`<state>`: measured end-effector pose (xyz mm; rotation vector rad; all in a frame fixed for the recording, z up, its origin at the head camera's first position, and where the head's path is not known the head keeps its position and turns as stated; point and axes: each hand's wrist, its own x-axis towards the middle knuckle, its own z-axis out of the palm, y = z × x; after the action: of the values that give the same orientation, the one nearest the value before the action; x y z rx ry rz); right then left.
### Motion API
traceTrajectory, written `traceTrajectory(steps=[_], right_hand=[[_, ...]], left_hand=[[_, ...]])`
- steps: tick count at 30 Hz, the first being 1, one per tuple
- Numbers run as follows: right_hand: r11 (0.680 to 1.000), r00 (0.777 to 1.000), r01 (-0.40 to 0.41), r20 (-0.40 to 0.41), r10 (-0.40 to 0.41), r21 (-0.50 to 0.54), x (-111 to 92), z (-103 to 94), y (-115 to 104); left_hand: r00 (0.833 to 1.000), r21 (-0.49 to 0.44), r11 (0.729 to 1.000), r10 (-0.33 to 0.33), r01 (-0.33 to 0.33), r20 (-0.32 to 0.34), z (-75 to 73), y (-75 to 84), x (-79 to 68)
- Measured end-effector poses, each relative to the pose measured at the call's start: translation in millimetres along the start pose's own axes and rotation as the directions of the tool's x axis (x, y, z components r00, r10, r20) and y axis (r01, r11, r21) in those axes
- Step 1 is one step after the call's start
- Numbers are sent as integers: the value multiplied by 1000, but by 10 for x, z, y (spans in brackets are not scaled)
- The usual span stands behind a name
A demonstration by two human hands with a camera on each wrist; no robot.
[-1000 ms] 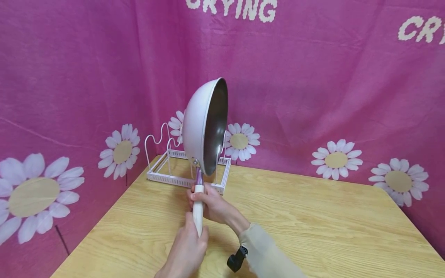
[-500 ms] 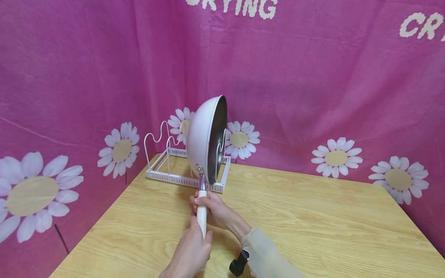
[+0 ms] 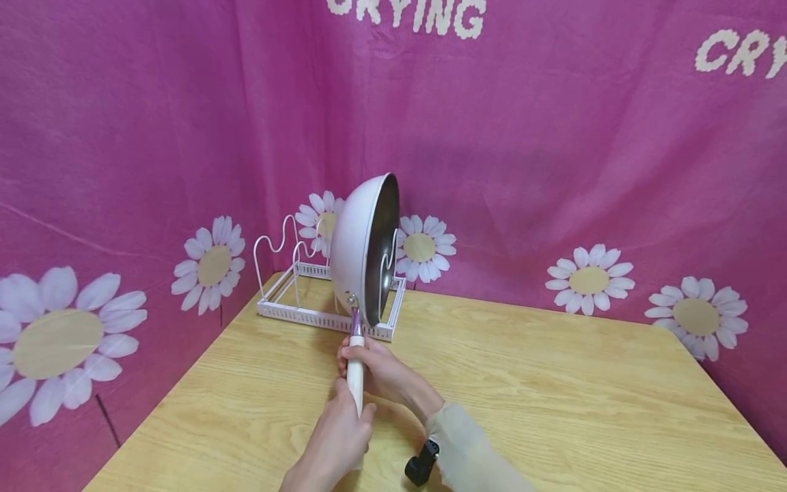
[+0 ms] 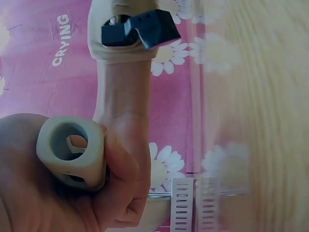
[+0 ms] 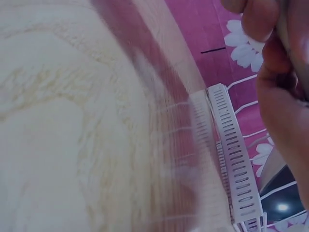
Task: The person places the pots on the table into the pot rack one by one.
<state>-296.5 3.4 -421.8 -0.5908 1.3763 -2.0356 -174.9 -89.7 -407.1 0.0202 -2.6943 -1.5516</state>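
Note:
A deep pan (image 3: 353,246), white outside and dark inside, stands on edge within the right part of a white wire rack (image 3: 301,316). Its open side faces right, and its pale handle (image 3: 355,383) points toward me. Around the handle's near end the left hand (image 3: 337,437) is wrapped; the hollow handle end (image 4: 72,166) shows in the left wrist view. Farther up, close to the metal neck, the right hand (image 3: 390,372) grips the same handle. In the right wrist view the slotted rack side (image 5: 236,159) lies beside the right hand (image 5: 285,111), whose fingers are partly cropped.
A wood-grain table (image 3: 522,396) spreads to the right of the rack. Curved wire dividers (image 3: 277,246) rise at the rack's left. A purple curtain (image 3: 522,150) with daisies hangs behind and at the left. A black device (image 3: 421,465) sits at the right sleeve.
Both hands have lowered the pan and shifted it slightly right, down between the rack's wires. Most of this came in the first half second; since then it has barely moved.

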Motion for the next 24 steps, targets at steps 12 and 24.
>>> traceTrajectory(steps=[12, 24], right_hand=[[955, 969, 49, -217, -116, -292, -48, 48, 20], [873, 961, 50, -216, -174, -485, -154, 14, -56]], left_hand=[[999, 146, 989, 34, -37, 22, -37, -100, 92], [990, 122, 989, 68, -83, 127, -192, -121, 54]])
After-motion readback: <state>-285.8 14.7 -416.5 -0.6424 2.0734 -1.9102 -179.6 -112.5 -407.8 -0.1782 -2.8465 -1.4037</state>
